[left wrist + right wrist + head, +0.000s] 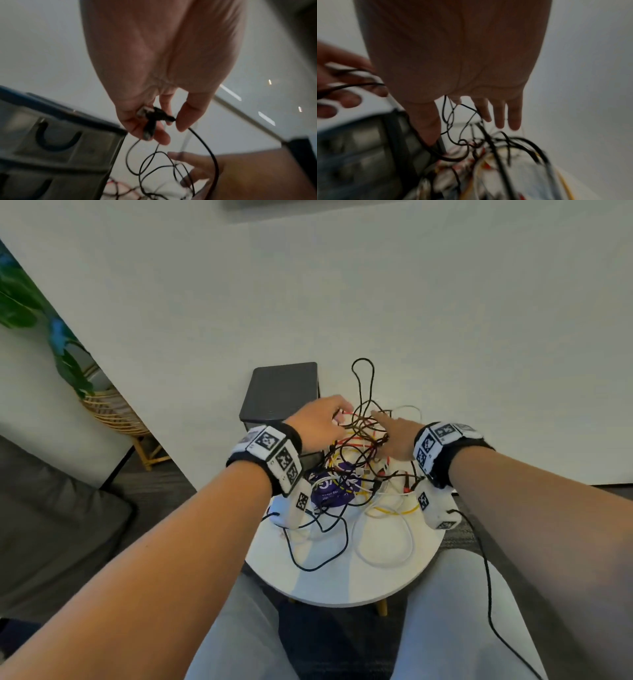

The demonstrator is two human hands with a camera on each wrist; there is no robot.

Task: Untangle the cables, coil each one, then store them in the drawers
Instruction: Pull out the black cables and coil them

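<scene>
Honestly, my left hand (150,108) pinches a black cable's plug (150,121) above the tangle (359,460) on the counter (342,580); my right hand (397,436) lies flat, fingers threaded through loops. Yanking could tighten knots or drag everything off.

From my station, the round table (342,583) looked smooth and matt white, on pale wooden legs (382,607). The drawer unit (281,390) at its far left edge had a dark, matt plastic top and translucent, slightly glossy drawer fronts (56,136). The tangled cables (356,460) wore smooth plastic jackets; one black plug (150,121) showed a metal tip. A woven wicker basket (109,412) stood on the floor.
</scene>
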